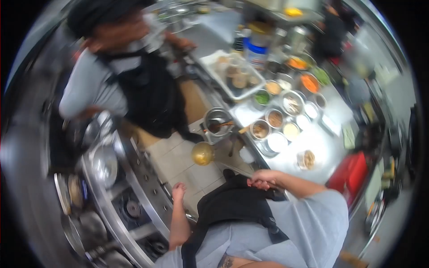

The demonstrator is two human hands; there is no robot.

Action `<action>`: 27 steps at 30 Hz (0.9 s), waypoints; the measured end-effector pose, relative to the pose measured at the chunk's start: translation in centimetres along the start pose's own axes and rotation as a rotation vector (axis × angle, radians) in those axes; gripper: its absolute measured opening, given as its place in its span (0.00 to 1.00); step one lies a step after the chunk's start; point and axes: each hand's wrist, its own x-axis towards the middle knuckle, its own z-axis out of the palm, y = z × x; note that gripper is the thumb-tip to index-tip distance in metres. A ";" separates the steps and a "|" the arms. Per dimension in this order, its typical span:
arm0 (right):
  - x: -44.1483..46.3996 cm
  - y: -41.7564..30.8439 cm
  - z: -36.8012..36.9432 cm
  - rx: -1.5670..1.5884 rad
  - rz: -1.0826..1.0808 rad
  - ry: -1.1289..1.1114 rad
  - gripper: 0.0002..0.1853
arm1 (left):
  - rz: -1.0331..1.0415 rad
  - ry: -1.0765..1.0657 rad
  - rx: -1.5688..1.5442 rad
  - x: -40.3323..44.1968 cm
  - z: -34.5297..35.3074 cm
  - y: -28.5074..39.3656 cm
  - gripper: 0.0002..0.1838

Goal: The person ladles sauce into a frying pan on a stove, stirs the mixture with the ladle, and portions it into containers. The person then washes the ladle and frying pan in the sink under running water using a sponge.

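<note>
The person's right hand [262,180] is gripping a long-handled ladle [203,154], its bowl showing yellow above the tiled floor [169,161]. The left hand [178,191] is hovering, loosely curled, near the stove [149,198]. A co-worker [82,87] is standing ahead, while metal containers of food [275,119] are crowding the steel counter [330,142].

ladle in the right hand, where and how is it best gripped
Grip the ladle by the outer end of its long, thin handle, from the person's right, where the right hand holds it. The handle slants that way from the round bowl; a firm hold there should probably keep it level.
</note>
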 end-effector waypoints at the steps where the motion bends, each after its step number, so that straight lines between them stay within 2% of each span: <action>1: 0.3 -0.5 -0.2 0.021 0.016 -0.011 0.05 | 0.071 0.005 -0.029 0.9 -0.5 1.6 0.18; 4: 1.4 -1.5 -0.7 0.058 0.063 -0.066 0.07 | 0.247 0.000 -0.110 1.5 -1.4 7.2 0.16; 6: 3.0 -1.2 -1.4 0.096 0.023 -0.137 0.07 | 0.281 -0.045 -0.090 2.6 -2.1 10.4 0.16; 9: 4.0 -1.2 -0.5 0.143 -0.039 -0.105 0.09 | 0.296 -0.160 -0.013 4.9 -2.1 13.9 0.19; 11: 4.2 -1.7 1.7 0.077 -0.118 0.003 0.10 | 0.312 -0.212 0.018 6.2 -3.2 15.5 0.19; 15: 6.0 -2.3 5.8 0.149 -0.204 0.080 0.10 | 0.377 -0.279 0.056 9.8 -5.0 18.7 0.19; 17: 7.4 -3.1 7.3 0.279 -0.263 -0.039 0.11 | 0.384 -0.252 0.050 11.7 -6.1 20.5 0.19; 19: 8.9 -3.0 9.8 0.369 -0.270 -0.034 0.13 | 0.378 -0.301 0.073 12.7 -6.7 22.0 0.19; 22: 9.4 -6.7 12.4 0.474 -0.302 -0.001 0.18 | 0.434 -0.366 0.093 13.9 -6.2 26.7 0.20; 24: 9.1 -8.9 13.4 0.500 -0.344 -0.047 0.19 | 0.484 -0.446 0.055 15.1 -4.8 29.9 0.20; 27: 8.6 -12.4 15.3 0.579 -0.386 -0.110 0.19 | 0.530 -0.477 0.155 15.8 -2.2 35.8 0.21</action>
